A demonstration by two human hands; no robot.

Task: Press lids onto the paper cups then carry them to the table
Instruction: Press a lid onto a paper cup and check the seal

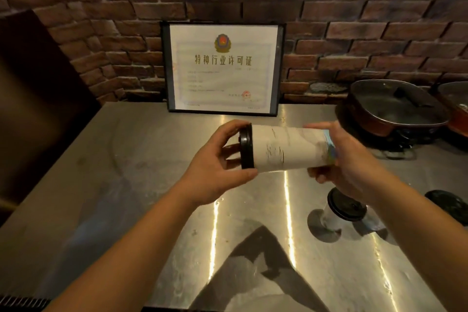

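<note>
Hands, left (215, 159) and right (354, 159), hold one lidded cup (286, 148); a second cup (336, 213) stands.

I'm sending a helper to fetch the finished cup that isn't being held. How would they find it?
On the steel counter, look near its right side, below the person's right hand. The lidded cup stands upright there, unlike the cup held sideways in both hands.

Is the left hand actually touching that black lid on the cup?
Touching. The head view shows the left hand with fingers and thumb wrapped around the black lid.
</note>
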